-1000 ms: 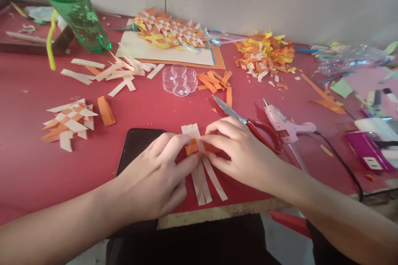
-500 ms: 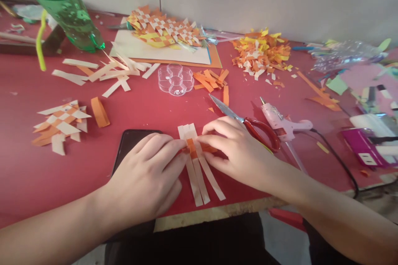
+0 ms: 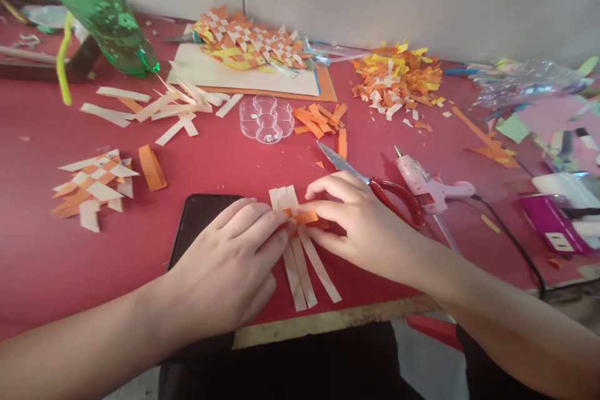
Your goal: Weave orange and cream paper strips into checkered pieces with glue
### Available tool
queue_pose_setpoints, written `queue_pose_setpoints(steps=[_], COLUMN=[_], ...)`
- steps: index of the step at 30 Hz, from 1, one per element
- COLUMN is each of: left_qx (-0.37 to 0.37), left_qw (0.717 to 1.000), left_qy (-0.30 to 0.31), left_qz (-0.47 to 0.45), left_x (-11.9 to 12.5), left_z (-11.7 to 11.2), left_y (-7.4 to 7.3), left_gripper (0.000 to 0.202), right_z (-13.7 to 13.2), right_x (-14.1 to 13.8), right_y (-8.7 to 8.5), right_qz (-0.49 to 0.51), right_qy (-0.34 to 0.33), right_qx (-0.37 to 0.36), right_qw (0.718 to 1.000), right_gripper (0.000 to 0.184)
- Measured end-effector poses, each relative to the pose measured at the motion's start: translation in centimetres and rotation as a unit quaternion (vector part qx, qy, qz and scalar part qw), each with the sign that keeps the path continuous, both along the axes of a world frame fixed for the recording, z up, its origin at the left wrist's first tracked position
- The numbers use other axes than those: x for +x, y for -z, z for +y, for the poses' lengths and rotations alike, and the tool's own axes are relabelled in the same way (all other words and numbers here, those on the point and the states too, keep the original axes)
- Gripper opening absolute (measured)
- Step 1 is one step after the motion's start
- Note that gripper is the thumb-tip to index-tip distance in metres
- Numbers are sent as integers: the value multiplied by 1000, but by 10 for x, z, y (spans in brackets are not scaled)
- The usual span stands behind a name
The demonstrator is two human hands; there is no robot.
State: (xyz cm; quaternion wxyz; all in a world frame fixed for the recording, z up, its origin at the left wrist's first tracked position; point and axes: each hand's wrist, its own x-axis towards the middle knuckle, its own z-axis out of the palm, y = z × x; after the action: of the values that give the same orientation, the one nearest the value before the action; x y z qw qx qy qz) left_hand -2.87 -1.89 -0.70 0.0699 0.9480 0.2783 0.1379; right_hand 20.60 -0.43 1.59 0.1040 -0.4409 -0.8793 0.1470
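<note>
On the red table, cream paper strips [image 3: 300, 278] fan out toward the near edge, with orange paper strips [image 3: 307, 217] crossing them. My left hand [image 3: 234, 256] has its fingertips pinched on the left part of the orange strip, which now lies across the cream ones. From the right, my right hand [image 3: 356, 219] holds the weave, its forefinger and thumb closed about the orange strip. The fingers partly hide the crossing. Left of them lies a woven paper fish [image 3: 96, 184] in orange and cream, beside a folded orange strip [image 3: 152, 167].
A black phone [image 3: 199, 222] lies under my left hand's edge. Beyond my right hand are red-handled scissors [image 3: 396, 197] and a pink glue gun [image 3: 431, 184]. Farther back are a clear flower-shaped tray [image 3: 267, 120], paper scraps [image 3: 398, 81], woven fish [image 3: 250, 40] and a green bottle [image 3: 103, 19].
My left fingers have shifted slightly right, bringing the orange strip across the cream strips toward my right fingertips. My right hand has stayed nearly in place.
</note>
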Motion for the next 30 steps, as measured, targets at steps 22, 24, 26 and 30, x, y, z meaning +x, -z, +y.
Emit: queue_pose_setpoints(steps=[22, 24, 26, 30], left_qx=[-51, -48, -47, -47], left_qw=[998, 998, 999, 999], left_qy=[0, 0, 2, 2], left_qz=[27, 27, 25, 23], left_x=[3, 2, 2, 2], left_z=[3, 3, 2, 2], left_y=[-1, -1, -2, -2], left_gripper=[46, 48, 51, 51], right_z=[6, 6, 6, 6], right_x=[-1, -1, 0, 0], right_y=[-1, -1, -1, 0], right_qz=[14, 14, 15, 24], right_qy=[5, 3, 2, 0], right_qx=[-15, -19, -25, -23], right_qw=[1000, 1000, 1000, 999], right_gripper=[8, 8, 9, 9])
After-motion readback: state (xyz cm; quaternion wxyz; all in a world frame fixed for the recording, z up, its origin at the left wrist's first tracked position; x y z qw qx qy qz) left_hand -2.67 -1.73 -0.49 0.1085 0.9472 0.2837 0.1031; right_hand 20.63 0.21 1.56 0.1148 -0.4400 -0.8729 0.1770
